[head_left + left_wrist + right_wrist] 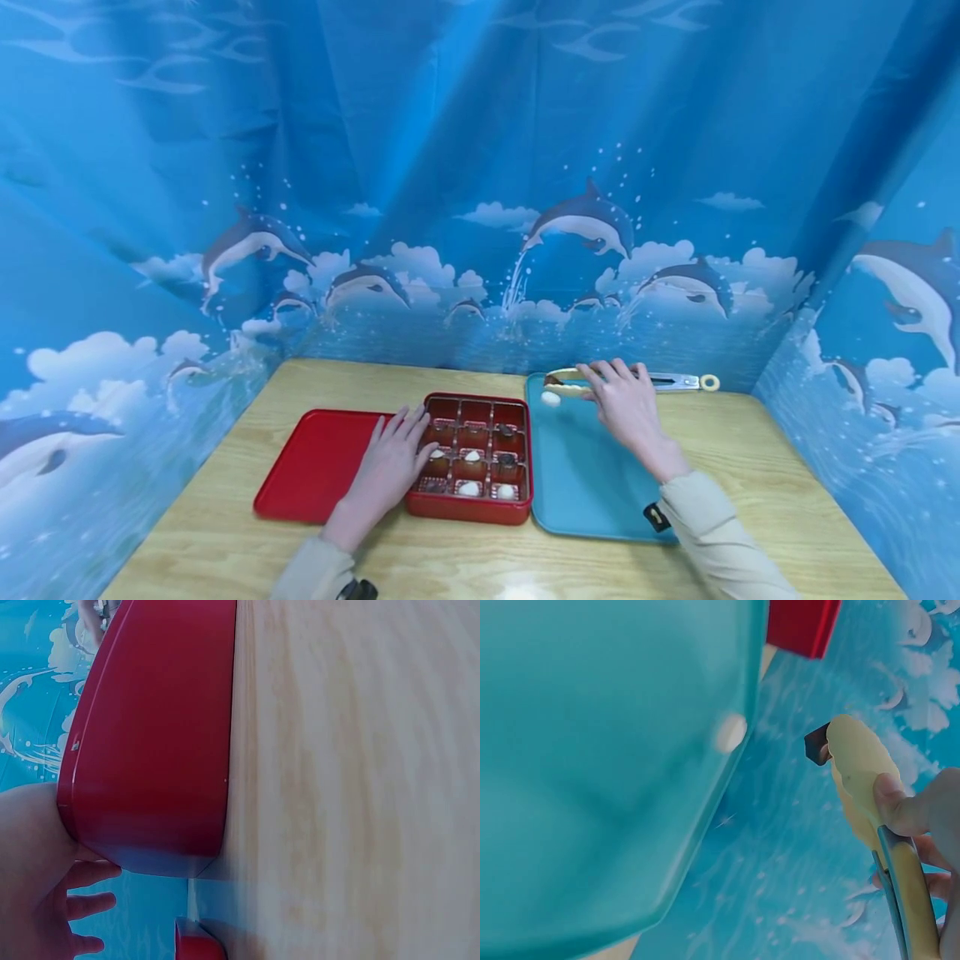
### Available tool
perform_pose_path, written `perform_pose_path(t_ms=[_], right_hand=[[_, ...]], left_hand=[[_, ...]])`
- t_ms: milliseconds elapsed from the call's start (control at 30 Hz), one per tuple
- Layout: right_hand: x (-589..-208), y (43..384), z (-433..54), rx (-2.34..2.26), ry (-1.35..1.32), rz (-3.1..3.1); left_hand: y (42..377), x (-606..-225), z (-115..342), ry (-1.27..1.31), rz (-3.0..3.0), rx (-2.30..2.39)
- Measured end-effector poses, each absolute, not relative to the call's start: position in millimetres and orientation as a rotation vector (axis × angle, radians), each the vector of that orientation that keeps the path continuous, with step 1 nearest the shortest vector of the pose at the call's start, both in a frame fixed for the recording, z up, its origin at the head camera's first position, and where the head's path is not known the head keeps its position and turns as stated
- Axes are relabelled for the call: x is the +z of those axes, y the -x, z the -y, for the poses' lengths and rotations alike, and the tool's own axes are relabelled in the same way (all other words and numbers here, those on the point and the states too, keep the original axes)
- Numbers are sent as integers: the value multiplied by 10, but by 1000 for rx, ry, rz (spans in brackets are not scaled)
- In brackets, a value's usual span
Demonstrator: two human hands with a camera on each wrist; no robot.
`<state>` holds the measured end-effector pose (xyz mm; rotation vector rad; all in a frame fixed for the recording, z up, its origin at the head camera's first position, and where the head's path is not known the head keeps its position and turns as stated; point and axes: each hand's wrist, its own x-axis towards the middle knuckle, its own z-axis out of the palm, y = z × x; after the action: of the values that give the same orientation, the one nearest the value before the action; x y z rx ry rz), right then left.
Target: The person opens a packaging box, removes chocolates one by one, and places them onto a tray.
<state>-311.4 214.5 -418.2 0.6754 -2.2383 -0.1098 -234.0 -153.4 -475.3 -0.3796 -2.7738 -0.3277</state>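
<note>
My right hand (626, 408) grips a pair of tongs (678, 382) with cream scalloped tips and a metal handle. Between the tips is a dark brown chocolate-like piece (815, 747), raised over the far left part of the teal tray (588, 492). A round white piece (551, 400) lies on that tray near its far left corner. My left hand (386, 471) rests at the left edge of a red box (468, 507), fingers extended along it. Inside, a clear divided insert holds several white and dark pieces in its middle and near rows; the far row shows none.
A flat red lid (318, 462) lies left of the box, partly under my left hand in the head view. The wooden table (435, 558) meets a blue dolphin-print curtain (450, 208) at the back and sides. Tray and box stand side by side.
</note>
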Motion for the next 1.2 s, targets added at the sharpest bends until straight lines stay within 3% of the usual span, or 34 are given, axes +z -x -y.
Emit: perform_pose_path(t_ms=[400,1200], right_hand=[[-4315,3218,-2479,-160,-555,2452],[-4354,3356,-2437,-217,-427,2684]], left_hand=[[2339,-4747,1532,384,2763,-332],[2344,-4763,1538,383,2775,-334]])
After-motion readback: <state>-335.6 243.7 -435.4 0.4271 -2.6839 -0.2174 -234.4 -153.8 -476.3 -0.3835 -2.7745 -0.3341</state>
